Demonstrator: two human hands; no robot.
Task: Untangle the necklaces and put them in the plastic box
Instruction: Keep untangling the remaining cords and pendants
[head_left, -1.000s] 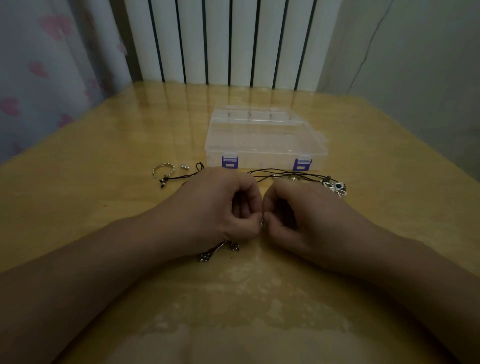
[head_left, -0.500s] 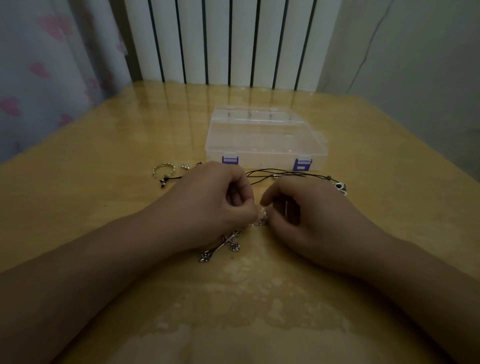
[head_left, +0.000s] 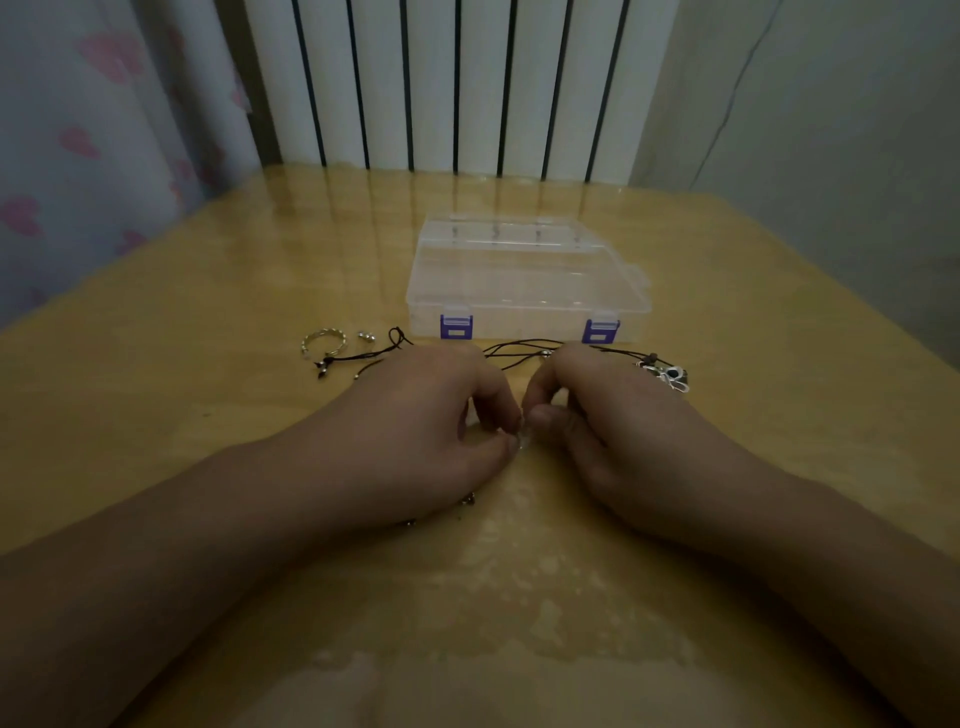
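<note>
Fingertips (head_left: 511, 446) of the left hand (head_left: 415, 431) and right hand (head_left: 613, 431) pinch a small silvery necklace link (head_left: 524, 441) between them, just in front of the closed plastic box (head_left: 524, 280) (likely to tease apart a knot), while black cords (head_left: 524, 345) trail along the box's near wall.

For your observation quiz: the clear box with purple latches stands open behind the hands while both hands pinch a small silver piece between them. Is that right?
Not quite. In the head view the box is closed, both purple latches down. The rest holds: left hand and right hand pinch a small silver piece in front of it.
</note>
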